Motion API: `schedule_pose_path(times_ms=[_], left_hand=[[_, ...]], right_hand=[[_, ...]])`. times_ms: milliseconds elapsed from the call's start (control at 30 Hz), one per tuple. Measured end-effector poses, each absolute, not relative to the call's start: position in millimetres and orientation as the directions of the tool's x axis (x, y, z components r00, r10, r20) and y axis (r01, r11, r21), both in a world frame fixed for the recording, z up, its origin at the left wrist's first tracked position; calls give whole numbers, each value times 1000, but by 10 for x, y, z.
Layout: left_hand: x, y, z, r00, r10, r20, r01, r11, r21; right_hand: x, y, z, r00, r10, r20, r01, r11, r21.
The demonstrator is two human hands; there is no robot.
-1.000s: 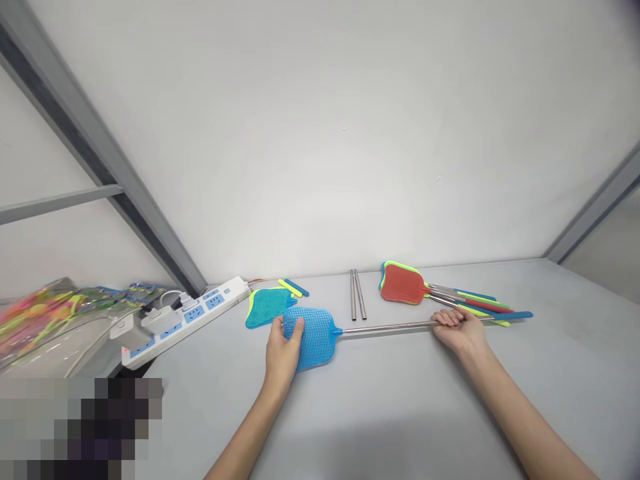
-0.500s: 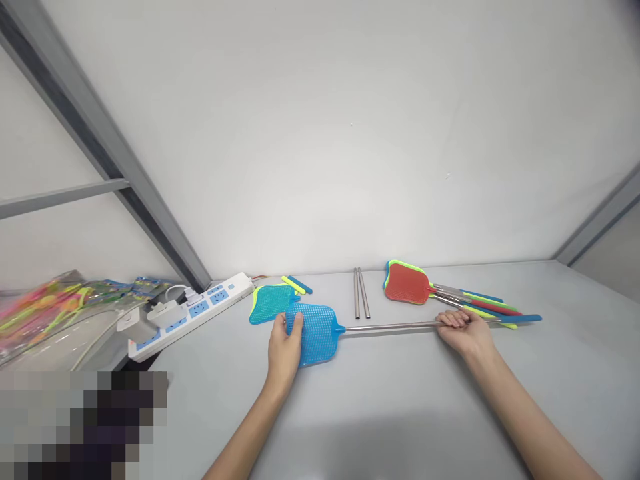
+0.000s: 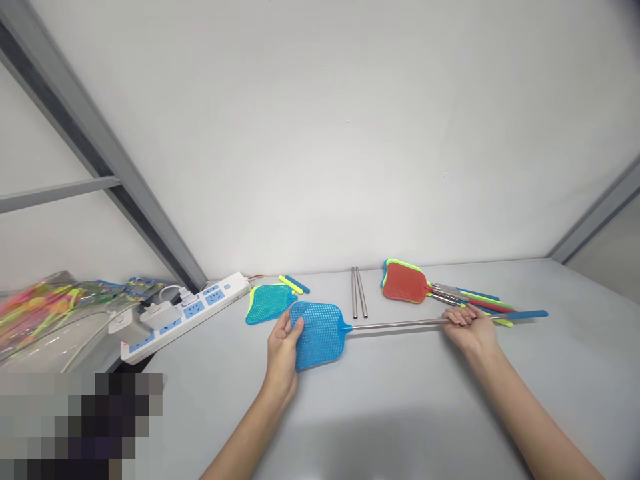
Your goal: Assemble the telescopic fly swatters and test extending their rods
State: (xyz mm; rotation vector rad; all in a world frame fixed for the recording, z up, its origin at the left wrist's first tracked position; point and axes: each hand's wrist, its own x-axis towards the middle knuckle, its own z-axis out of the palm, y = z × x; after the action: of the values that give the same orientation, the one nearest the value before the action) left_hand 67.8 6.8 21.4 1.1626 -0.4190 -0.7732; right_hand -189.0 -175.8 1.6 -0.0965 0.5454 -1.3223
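A blue fly swatter [image 3: 321,337] with a long metal shaft and a blue grip is held level across the grey table. My left hand [image 3: 284,347] pinches the left edge of its mesh head between thumb and fingers. Toward the other end, my right hand [image 3: 470,328] is closed around the shaft just short of the blue grip. Behind my right hand lies a pile of fly swatters, the red one [image 3: 404,281] on top, their handles partly hidden by that hand. Beyond my left hand rest a teal swatter head [image 3: 270,303] and a yellow-green one beneath it.
Two metal tubes [image 3: 359,293] lie near the wall at the middle. Small blue and yellow grips [image 3: 295,285] lie left of them. A white power strip [image 3: 200,307] with plugs runs along the left side, beside clear bags [image 3: 75,307] of colourful items. Metal posts frame both sides.
The blue fly swatter has shifted slightly right, and its grip end now points further right and a little higher. Both hands keep hold of it. The view has moved slightly.
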Motion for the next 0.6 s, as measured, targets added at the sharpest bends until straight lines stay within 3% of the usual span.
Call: schedule_pose_path(times_ms=[600], left_hand=[[675,87,314,602,-787,-136,401,151,903]], right_hand=[[-1926,-1831,-70,126,-933,-338,882,261,-392]])
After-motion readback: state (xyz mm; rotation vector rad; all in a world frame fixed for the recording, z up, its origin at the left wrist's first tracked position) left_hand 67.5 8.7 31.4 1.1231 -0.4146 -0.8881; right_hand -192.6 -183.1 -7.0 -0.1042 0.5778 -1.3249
